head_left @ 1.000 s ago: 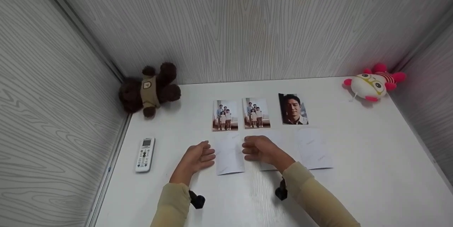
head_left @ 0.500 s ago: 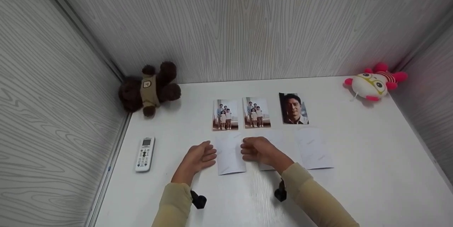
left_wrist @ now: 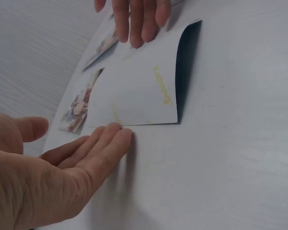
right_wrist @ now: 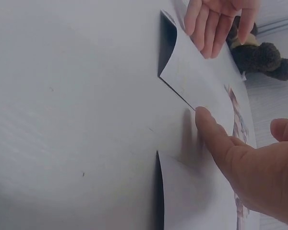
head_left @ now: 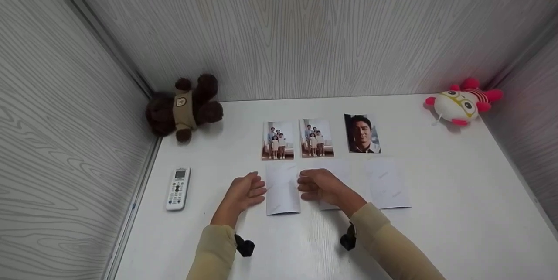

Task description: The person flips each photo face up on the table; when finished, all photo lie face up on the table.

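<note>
A photo print lies face down [head_left: 282, 190] in the front row, its white back up and its near edge bowed off the table, as the left wrist view shows. My left hand [head_left: 245, 190] is at its left edge with fingers extended, fingertips at the paper. From the right, my right hand [head_left: 324, 186] has its fingertips at the opposite edge, fingers extended. That hand partly covers a second face-down print [head_left: 338, 171]; a third face-down print [head_left: 387, 183] lies farther right. Behind them are two family photos [head_left: 278, 140] and a portrait photo [head_left: 362, 134], face up.
A white remote control [head_left: 178, 188] lies at the left of the white table [head_left: 453, 210]. In the back left corner is a brown teddy bear [head_left: 183, 107]; a pink and white plush toy [head_left: 462, 101] lies at the back right. Panels enclose three sides.
Both hands stay almost where they were, at the sides of the left face-down print, with only tiny shifts. The print's near edge looks slightly more bowed.
</note>
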Demonstrator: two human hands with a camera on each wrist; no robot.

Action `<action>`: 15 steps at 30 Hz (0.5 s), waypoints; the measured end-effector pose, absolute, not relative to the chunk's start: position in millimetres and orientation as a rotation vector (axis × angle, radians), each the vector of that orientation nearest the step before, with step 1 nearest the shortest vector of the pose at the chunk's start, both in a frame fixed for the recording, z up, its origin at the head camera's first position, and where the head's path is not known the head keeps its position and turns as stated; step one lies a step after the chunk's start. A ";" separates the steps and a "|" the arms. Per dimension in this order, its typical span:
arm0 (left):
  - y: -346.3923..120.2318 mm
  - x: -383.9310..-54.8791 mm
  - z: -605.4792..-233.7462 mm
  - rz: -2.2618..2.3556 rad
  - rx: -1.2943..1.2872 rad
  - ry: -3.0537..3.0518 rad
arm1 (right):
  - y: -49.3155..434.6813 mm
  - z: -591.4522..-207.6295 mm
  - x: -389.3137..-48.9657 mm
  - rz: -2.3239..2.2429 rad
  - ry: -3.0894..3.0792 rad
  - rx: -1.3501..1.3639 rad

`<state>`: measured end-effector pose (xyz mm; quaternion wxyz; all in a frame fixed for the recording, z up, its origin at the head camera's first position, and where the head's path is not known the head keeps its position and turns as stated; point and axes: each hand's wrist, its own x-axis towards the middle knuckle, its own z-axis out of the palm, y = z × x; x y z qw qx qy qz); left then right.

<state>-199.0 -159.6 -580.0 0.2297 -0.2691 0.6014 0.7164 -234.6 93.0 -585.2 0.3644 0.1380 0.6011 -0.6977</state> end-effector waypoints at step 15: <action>-150.4 -201.3 -584.7 1.939 -0.799 1.717 | 89.6 -588.7 -233.0 -1.838 1.487 0.423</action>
